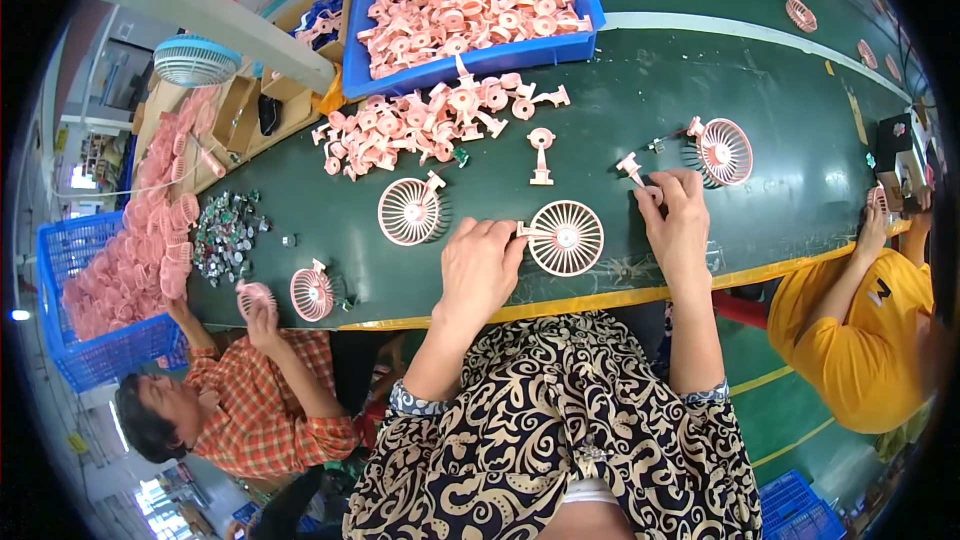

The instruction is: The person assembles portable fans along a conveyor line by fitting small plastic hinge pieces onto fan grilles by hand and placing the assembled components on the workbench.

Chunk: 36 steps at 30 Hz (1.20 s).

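Between the thumb and fingers of my left hand (478, 270) is the short stem of a round pink fan cage (566, 252), which lies at the bench's near edge. To its right, my right hand (678, 225) pinches a small pink bracket (630, 168); the fingers cover part of its ring end. A loose pink bracket (541, 155) of similar shape lies just beyond the cage. Farther right rests another pink fan cage (723, 152) with a small part wired to its stem. On the left sits one more pink cage (409, 211), with a small green part near its stem.
A blue bin (590, 43) full of pink brackets stands at the back, a loose heap of brackets (400, 130) before it. Small motors (228, 235) lie piled at left. A co-worker in a checked shirt (265, 400) handles a cage; another wears yellow (850, 340) at right.
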### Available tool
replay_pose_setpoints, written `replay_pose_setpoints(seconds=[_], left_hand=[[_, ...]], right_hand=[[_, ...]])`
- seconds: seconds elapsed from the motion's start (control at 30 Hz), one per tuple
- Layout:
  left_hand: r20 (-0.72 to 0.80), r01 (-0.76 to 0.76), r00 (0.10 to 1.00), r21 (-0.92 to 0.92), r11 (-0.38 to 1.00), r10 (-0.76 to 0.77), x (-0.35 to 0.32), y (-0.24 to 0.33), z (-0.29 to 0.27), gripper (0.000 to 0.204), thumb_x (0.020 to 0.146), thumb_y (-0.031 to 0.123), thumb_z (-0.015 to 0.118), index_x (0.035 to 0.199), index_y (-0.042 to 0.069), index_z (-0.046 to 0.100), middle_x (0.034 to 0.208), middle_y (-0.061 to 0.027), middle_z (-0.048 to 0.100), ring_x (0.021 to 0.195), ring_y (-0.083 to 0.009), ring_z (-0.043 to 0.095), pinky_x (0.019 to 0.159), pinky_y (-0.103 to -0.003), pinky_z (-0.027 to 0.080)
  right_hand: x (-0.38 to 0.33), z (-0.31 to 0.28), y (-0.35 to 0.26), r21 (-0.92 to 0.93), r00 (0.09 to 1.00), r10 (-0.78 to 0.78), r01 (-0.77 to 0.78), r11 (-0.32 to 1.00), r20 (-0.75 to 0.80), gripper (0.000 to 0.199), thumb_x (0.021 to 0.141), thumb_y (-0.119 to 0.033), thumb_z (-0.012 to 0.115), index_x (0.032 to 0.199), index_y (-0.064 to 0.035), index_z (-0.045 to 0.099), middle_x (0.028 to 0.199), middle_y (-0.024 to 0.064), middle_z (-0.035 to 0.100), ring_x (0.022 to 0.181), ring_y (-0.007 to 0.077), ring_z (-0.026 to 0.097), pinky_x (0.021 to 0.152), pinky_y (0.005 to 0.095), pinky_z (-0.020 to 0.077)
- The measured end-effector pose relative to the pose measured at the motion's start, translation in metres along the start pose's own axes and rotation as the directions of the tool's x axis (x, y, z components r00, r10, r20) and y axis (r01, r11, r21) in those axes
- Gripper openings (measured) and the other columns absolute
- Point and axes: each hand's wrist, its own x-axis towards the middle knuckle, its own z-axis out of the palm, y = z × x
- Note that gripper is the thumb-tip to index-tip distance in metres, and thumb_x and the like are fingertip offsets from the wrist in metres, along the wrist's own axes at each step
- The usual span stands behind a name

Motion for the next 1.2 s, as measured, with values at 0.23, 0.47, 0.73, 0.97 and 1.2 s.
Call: replay_pose_setpoints(seconds=[0.23, 0.47, 0.73, 0.97, 1.2], left_hand=[[0.002, 0.027, 1.000, -0.146, 0.989, -0.027, -0.007, -0.006, -0.001, 0.014, 0.093, 0.016, 0.073, 0.100, 0.004, 0.077, 0.085, -0.0116, 0.075, 0.079, -0.0305, 0.067, 0.073, -0.042, 0.053], [0.078, 0.203, 0.979, -0.401, 0.893, -0.188, -0.019, -0.015, 0.007, 0.014, 0.096, 0.010, 0.071, 0.103, 0.000, 0.078, 0.080, -0.0116, 0.073, 0.069, -0.0179, 0.068, 0.065, -0.033, 0.051], [0.085, 0.200, 0.980, -0.394, 0.897, -0.181, -0.015, -0.014, 0.012, 0.014, 0.096, 0.014, 0.070, 0.101, 0.002, 0.076, 0.078, -0.0131, 0.070, 0.071, -0.0252, 0.067, 0.066, -0.038, 0.051], [0.096, 0.190, 0.981, -0.378, 0.906, -0.166, -0.016, -0.011, 0.010, 0.017, 0.100, 0.023, 0.066, 0.098, 0.008, 0.074, 0.075, -0.0140, 0.068, 0.077, -0.0353, 0.069, 0.069, -0.046, 0.052], [0.058, 0.191, 0.982, -0.329, 0.925, -0.182, -0.008, 0.002, 0.015, 0.027, 0.103, 0.029, 0.067, 0.102, 0.002, 0.070, 0.069, -0.0117, 0.065, 0.060, -0.0273, 0.065, 0.060, -0.042, 0.049]], right_hand=[[-0.002, -0.010, 0.001, -0.159, 0.991, 0.038, -0.018, 0.987, 0.126, 0.028, 0.085, -0.013, 0.084, 0.109, -0.0034, 0.074, 0.101, 0.0142, 0.065, 0.081, 0.0333, 0.069, 0.071, 0.0441, 0.0543], [-0.016, -0.015, -0.038, 0.120, 0.981, -0.127, 0.110, 0.987, 0.144, 0.028, 0.083, -0.012, 0.085, 0.107, -0.0022, 0.074, 0.093, 0.0129, 0.069, 0.066, 0.0267, 0.070, 0.061, 0.0380, 0.0564], [-0.037, 0.015, -0.060, 0.099, 0.879, -0.384, 0.371, 0.923, 0.281, 0.016, 0.088, -0.011, 0.076, 0.101, -0.0038, 0.068, 0.098, 0.0098, 0.063, 0.088, 0.0286, 0.070, 0.069, 0.0397, 0.0594], [-0.036, 0.022, -0.064, 0.016, 0.863, -0.359, 0.379, 0.925, 0.354, 0.015, 0.088, -0.013, 0.078, 0.098, -0.0043, 0.071, 0.096, 0.0088, 0.063, 0.087, 0.0285, 0.070, 0.069, 0.0409, 0.0584], [-0.032, 0.024, -0.069, -0.112, 0.831, -0.268, 0.364, 0.925, 0.488, 0.011, 0.089, -0.016, 0.075, 0.093, -0.0063, 0.070, 0.096, 0.0097, 0.061, 0.090, 0.0283, 0.069, 0.069, 0.0421, 0.0574]])
